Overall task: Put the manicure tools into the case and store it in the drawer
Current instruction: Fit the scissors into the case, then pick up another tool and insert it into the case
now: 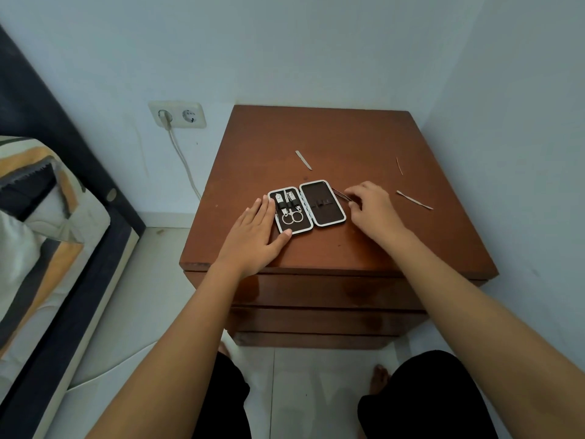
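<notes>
You are facing a brown wooden nightstand (364, 242) pushed into a pale wall corner, with a double wall socket (177, 115) and a white cord (183, 160) to its left and a bed with a striped pillow (34, 185) further left. The manicure case (306, 206) lies open and flat near the middle of the top; its left half holds nail clippers (280, 202) and small scissors (292, 212) under straps, while its right half shows only dark lining and unfilled loops. Your left hand (256, 236) lies flat, fingers spread and together on the wood, pressing against the case's left edge with the thumb at its near corner; it grips nothing. Your right hand (370, 207) sits just right of the case, fingers curled and pinching a thin dark tool, likely tweezers (340, 193), whose tip points toward the case's upper right corner. Three loose tools lie clear of your hands: a metal nail file (304, 160) behind the case, a thin pick (399, 166) toward the far right, and a curved cuticle pusher (414, 200) just right of your right hand. The drawer fronts (319, 291) below look closed.
</notes>
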A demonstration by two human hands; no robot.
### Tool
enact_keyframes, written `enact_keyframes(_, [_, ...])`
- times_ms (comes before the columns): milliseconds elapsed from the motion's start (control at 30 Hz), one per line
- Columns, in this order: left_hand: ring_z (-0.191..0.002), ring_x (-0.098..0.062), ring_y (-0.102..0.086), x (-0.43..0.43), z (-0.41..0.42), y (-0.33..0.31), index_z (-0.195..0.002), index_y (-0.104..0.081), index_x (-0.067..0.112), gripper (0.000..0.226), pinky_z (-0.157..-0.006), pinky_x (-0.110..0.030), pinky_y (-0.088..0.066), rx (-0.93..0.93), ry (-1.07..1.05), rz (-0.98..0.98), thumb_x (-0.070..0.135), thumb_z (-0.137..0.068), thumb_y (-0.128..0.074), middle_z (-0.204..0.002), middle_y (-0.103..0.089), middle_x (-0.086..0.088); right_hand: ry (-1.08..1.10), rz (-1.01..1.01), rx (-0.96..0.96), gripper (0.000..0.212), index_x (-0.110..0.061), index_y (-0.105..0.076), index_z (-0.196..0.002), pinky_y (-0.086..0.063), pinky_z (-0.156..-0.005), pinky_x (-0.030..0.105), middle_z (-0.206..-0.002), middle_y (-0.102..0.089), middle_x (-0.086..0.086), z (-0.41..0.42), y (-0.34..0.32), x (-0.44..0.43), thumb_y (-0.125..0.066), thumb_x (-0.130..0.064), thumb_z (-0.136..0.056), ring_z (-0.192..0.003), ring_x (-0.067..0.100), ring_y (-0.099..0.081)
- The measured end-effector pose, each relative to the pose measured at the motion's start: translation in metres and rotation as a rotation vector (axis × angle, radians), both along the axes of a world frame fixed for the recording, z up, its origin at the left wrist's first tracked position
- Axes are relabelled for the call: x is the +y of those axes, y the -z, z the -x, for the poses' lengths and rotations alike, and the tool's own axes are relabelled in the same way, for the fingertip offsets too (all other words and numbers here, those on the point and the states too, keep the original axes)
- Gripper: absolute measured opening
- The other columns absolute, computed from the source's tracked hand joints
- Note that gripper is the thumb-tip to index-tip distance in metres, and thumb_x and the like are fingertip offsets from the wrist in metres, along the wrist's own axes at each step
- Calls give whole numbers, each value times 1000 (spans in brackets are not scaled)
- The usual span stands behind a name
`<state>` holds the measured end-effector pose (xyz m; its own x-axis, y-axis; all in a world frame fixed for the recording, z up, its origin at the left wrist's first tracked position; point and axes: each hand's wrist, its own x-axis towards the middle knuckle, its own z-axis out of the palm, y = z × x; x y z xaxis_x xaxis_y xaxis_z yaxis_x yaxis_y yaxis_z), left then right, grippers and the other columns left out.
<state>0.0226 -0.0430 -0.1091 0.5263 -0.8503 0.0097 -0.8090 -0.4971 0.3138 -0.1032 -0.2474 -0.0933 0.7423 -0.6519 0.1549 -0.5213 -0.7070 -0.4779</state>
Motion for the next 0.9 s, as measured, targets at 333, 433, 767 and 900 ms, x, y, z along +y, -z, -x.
enact_keyframes(333, [-147, -14, 4, 1, 1, -2, -150, 0, 14, 71, -116, -27, 4, -3, -6, 28, 52, -95, -27, -160, 0, -3, 102, -294, -284, 34, -8, -50, -118, -50, -78, 24, -93, -54, 6, -23, -28, -3, -50, 3, -86, -80, 20, -52])
enact_keyframes(433, [-147, -14, 4, 1, 2, -2, -149, 0, 14, 71, -116, -28, 3, 1, -3, 29, 51, -96, -28, -160, 0, -3, 0, -324, -326, 50, -15, -39, -129, -46, -80, 30, -85, -49, -2, -32, -33, 4, -52, 3, -85, -86, 19, -52])
enact_keyframes(767, [-146, -12, 4, 1, 1, -1, -150, 0, 15, 72, -116, -26, 4, -1, -7, 39, 52, -95, -27, -160, 1, -2, -138, -392, -230, 50, -20, -46, -125, -54, -89, 43, -100, -57, 14, -55, -27, 2, -57, 3, -82, -92, 32, -64])
enact_keyframes(900, [-147, -13, 3, 0, 0, 0, -150, -2, 14, 71, -116, -27, 3, -8, -6, 48, 52, -95, -28, -160, -1, -2, -192, -338, -84, 51, -15, -41, -131, -48, -93, 35, -104, -58, 10, -59, -25, -2, -58, -2, -85, -91, 23, -57])
